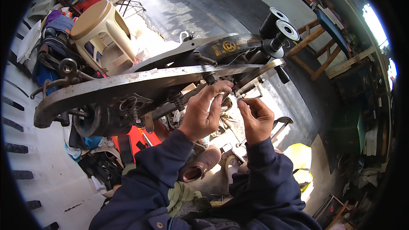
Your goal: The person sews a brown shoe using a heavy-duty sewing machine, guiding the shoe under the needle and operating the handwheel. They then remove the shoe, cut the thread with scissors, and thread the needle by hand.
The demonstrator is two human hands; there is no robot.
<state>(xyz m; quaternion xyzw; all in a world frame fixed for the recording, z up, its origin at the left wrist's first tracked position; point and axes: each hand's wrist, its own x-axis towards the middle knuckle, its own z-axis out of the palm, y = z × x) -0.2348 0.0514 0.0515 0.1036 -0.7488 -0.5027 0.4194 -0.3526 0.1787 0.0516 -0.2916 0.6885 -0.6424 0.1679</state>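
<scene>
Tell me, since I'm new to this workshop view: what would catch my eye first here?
The long grey metal arm of an old stitching machine sweeps across the middle, with two black thread spools at its upper right end. Just below it, the left hand and right hand, in dark blue sleeves, pinch something fine near its head. A beige plastic stool stands upper left.

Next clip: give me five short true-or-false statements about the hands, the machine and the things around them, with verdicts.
1. Both hands are raised at the machine's head. True: left hand, right hand, grey sewing machine.
2. The sleeves are red. False: the sleeves are dark blue.
3. Black thread spools sit at the machine's right end. True.
4. The plastic stool is green. False: it is beige.
5. The right hand rests in the lap. False: its fingertips pinch near the head.
</scene>
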